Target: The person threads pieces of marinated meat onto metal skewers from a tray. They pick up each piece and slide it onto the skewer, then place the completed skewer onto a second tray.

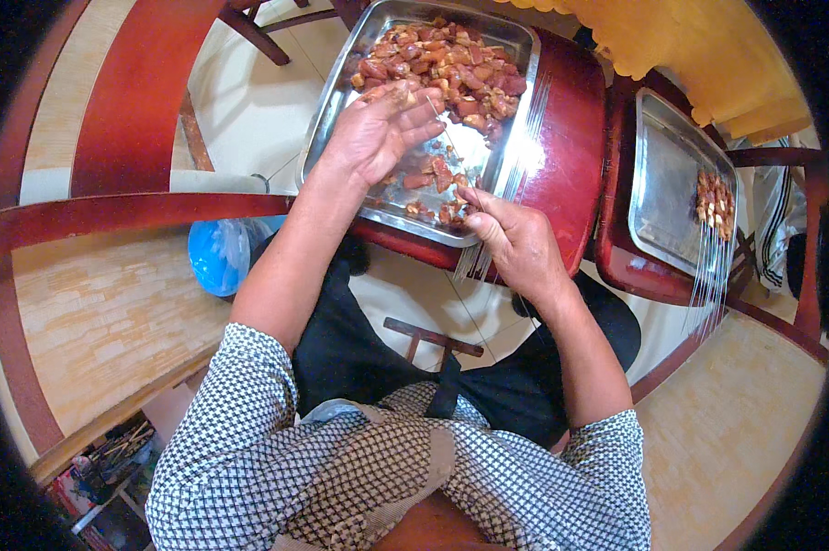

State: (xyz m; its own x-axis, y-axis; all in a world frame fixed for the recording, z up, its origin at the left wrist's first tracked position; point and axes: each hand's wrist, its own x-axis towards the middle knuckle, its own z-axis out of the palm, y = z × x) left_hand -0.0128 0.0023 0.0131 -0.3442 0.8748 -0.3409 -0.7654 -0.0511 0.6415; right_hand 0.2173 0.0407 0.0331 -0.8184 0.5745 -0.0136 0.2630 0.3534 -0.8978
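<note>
A metal skewer (445, 131) slants up from my right hand (518, 241), pinched between thumb and fingers. Its upper end reaches the fingers of my left hand (387, 134), which is palm up with fingers apart and sticky residue about the thumb. No meat shows on the visible length of this skewer. Both hands are over a steel tray (325, 131). Raw, marinated meat chunks (449, 62) are heaped at its far end, and a few loose pieces (428, 172) lie nearer me. Several bare skewers (525, 155) lie along the tray's right rim, their ends jutting past the front edge.
The tray rests on a red stool (573, 151). To the right, a second steel tray (669, 151) holds several loaded skewers (716, 200), handles overhanging the front. Wooden chairs (132, 213) flank me. A blue bag-lined container (218, 255) stands at left. Yellow cloth (704, 48) hangs far right.
</note>
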